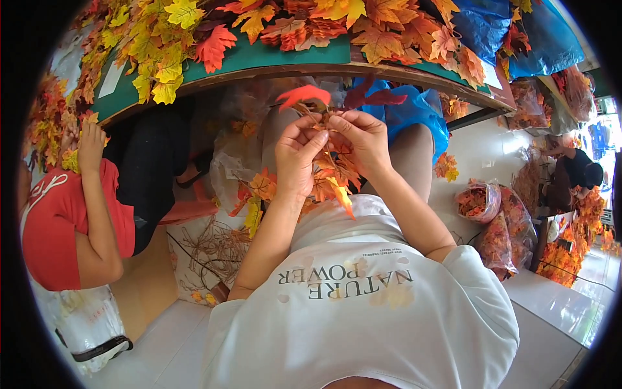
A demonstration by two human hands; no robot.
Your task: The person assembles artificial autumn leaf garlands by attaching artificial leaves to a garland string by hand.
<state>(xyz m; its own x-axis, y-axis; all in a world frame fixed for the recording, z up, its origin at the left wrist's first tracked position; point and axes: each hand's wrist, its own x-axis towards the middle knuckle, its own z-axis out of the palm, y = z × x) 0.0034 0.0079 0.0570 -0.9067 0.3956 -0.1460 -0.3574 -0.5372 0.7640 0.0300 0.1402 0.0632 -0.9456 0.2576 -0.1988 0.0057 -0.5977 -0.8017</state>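
My left hand (299, 152) and my right hand (364, 144) are close together above my lap, fingertips pinched on the thin stem of an artificial maple leaf garland (329, 185). A bright red leaf (304, 96) sticks up over my left fingers. Past my right fingers a dark red leaf (379, 97) points outward. Orange and yellow leaves of the garland hang below between my wrists. Exactly where the stem runs between the fingertips is partly hidden.
Ahead stands a green-topped table (259, 55) heaped with yellow, red and orange artificial leaves. A co-worker in a red shirt (71, 227) sits at my left. Blue plastic (421, 113) lies beside my right leg. Bags of leaves (495, 233) stand on the floor at right.
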